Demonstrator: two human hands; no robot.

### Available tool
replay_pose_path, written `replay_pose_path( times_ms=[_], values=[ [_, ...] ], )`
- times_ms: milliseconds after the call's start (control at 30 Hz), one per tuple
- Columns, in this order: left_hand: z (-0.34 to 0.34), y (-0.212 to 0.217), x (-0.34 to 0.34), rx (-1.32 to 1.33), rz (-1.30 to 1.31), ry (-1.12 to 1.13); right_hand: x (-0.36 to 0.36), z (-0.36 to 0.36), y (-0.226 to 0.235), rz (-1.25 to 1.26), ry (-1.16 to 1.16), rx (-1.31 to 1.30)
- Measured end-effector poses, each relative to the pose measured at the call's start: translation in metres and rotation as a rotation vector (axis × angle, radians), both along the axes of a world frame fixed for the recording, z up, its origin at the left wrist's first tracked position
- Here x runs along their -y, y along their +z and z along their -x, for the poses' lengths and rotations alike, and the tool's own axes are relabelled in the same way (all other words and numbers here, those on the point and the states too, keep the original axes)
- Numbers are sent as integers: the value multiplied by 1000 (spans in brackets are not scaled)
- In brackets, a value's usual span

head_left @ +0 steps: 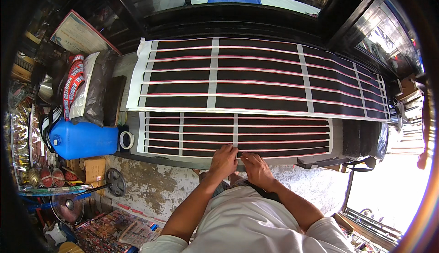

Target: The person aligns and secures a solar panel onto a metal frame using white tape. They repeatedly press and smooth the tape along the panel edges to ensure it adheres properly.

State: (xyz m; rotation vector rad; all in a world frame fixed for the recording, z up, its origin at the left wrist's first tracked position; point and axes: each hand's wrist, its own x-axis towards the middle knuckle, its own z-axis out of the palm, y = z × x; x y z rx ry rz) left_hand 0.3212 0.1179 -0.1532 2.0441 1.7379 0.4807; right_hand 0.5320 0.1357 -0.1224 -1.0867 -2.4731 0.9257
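Note:
A long white sheet printed with black panels, pink-edged lines and grey cross bars lies on the table's near side. At its near edge, just right of a grey cross bar, my two hands work close together. My left hand is curled, its fingertips resting over the sheet's edge. Beside it, my right hand is bent inward with fingers together at the same edge. Whatever sits between the fingers is too small to make out. A larger sheet of the same pattern lies behind, overlapping the far part of the near one.
On the left stand a blue jerrycan, a roll of tape, a plastic-wrapped stack and red lettered ribbons. A black wrapped bundle sits at the table's right end. Below left is a fan.

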Motion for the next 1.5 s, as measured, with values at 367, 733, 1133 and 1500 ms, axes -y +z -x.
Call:
replay_pose_path(
  times_ms=[367, 733, 1133, 1500],
  values=[
    [-11, 12, -26, -337, 100, -267, 0, -2, -9, -6, 16, 53],
    [17, 9, -14, -208, -12, -220, 0, -8, -14, 30, 41, 47],
    [149, -6, 101, -218, -42, 482, -5, -35, -9, -73, -261, -84],
    [118, -27, 91, -173, 71, 388, -3, -40, -7, -106, -253, -54]
  ],
)
